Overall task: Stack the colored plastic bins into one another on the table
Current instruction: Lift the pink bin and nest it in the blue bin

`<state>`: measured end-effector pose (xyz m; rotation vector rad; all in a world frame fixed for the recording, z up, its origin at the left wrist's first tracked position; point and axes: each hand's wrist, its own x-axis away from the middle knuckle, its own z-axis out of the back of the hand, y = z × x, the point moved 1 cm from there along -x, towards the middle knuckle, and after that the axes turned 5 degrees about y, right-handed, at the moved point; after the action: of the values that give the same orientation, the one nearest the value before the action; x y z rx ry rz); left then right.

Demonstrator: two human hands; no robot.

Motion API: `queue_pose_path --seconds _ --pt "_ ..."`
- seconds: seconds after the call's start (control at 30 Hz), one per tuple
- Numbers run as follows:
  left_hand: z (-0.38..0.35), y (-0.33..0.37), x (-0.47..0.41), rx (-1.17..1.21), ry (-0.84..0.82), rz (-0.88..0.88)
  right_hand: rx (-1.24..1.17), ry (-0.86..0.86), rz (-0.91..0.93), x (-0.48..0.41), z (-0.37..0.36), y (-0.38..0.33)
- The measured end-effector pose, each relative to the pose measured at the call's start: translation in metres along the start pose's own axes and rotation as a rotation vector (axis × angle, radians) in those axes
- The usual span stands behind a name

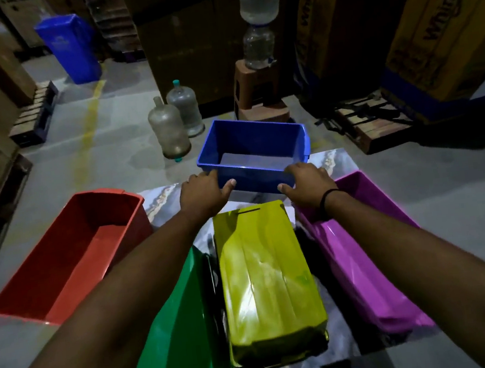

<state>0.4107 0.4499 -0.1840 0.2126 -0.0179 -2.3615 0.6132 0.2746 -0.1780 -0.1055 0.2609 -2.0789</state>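
Five bins share the marble table [335, 158], one of each colour. Both my hands clasp the blue bin [254, 155] at the far edge: my left hand [203, 193] on its near-left corner, my right hand [306, 184] on its near-right corner. Just behind my grip lies one yellow bin [269, 283], bottom up. One green bin [179, 333] sits beneath my left forearm, one red bin [71, 254] further left, one purple bin [360, 249] under my right forearm.
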Motion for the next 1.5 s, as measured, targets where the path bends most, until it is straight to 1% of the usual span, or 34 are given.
queue_pose_path --seconds 0.1,0.2,0.37,0.47,0.53,0.67,0.83,1.0,1.07,1.13,1.23,1.33,1.5 --pt "-0.001 0.012 -0.013 -0.025 0.011 0.006 -0.003 -0.065 0.022 -0.016 -0.007 0.013" --pt "-0.002 0.03 -0.025 0.015 0.023 0.035 0.002 -0.124 0.029 -0.029 -0.016 0.029" --pt "-0.008 0.061 -0.042 -0.016 -0.055 0.056 0.041 -0.169 0.065 -0.043 -0.023 0.06" --pt "-0.015 0.074 -0.05 -0.09 -0.094 0.086 0.096 -0.157 0.114 -0.051 -0.02 0.082" --pt "-0.021 0.08 -0.053 -0.101 -0.105 0.123 0.12 -0.14 0.114 -0.055 -0.019 0.101" --pt "-0.036 0.084 -0.056 -0.107 -0.109 0.164 0.115 -0.103 0.011 -0.06 -0.012 0.148" --pt "-0.056 0.101 -0.061 0.096 -0.115 0.116 0.074 -0.057 -0.139 -0.057 -0.004 0.208" --pt "-0.057 0.144 -0.069 0.368 -0.04 0.149 0.004 0.016 -0.222 -0.046 -0.005 0.24" --pt "-0.053 0.16 -0.074 0.511 -0.034 0.194 -0.021 0.021 -0.267 -0.04 -0.007 0.249" --pt "-0.051 0.172 -0.078 0.584 -0.049 0.206 -0.023 0.028 -0.279 -0.033 -0.01 0.257" --pt "-0.051 0.185 -0.079 0.6 -0.086 0.16 -0.021 0.059 -0.269 -0.026 -0.014 0.264" --pt "-0.054 0.191 -0.079 0.573 -0.102 0.133 -0.075 0.089 -0.262 -0.027 -0.015 0.262" --pt "-0.057 0.192 -0.073 0.458 -0.096 0.177 -0.232 0.122 -0.273 -0.034 -0.012 0.252"
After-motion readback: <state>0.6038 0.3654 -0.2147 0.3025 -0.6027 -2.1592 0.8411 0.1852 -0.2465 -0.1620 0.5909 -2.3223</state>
